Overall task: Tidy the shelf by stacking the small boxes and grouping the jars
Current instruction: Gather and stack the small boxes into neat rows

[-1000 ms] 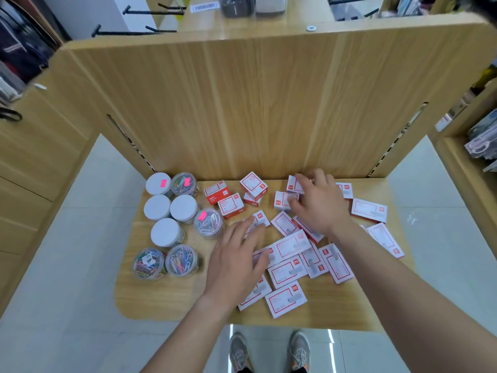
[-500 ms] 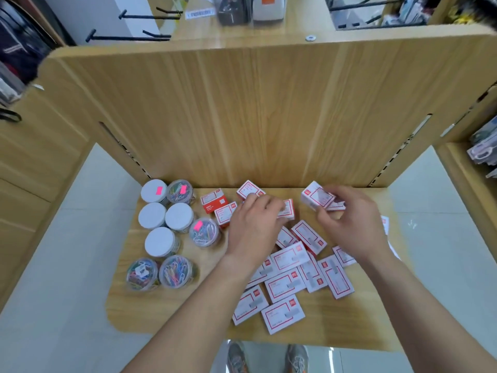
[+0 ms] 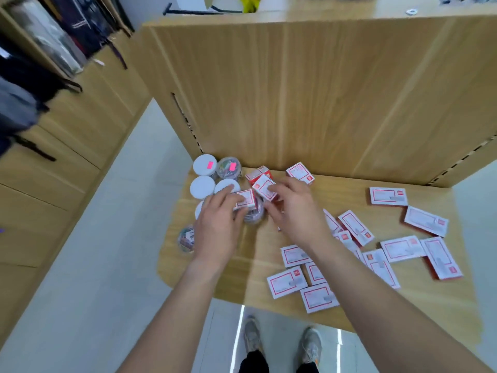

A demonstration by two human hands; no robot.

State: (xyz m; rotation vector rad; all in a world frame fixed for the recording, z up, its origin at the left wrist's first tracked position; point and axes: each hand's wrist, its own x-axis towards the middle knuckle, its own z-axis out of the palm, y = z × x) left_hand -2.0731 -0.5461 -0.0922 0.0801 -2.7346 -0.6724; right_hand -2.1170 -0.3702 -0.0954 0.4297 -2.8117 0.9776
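Several small white-and-red boxes (image 3: 355,227) lie scattered flat over the right half of the wooden shelf (image 3: 220,275). Round jars with white lids (image 3: 205,165) and clear lids over coloured clips (image 3: 229,168) cluster at the shelf's back left. My left hand (image 3: 219,224) holds a small box (image 3: 246,199) above the jars. My right hand (image 3: 293,208) grips another small box (image 3: 265,188) right beside it, the two boxes almost touching. A red box (image 3: 258,175) and one more white box (image 3: 300,173) sit by the back panel. My hands hide some jars.
A tall wooden back panel (image 3: 309,90) rises behind the shelf. Wooden cabinets (image 3: 67,146) with dark bags on top stand to the left. Pale floor and my shoes (image 3: 279,340) show below the shelf's front edge.
Both hands moved left toward the jars, each now carrying a small box. The view swung left, so the scattered boxes sit further right in frame.
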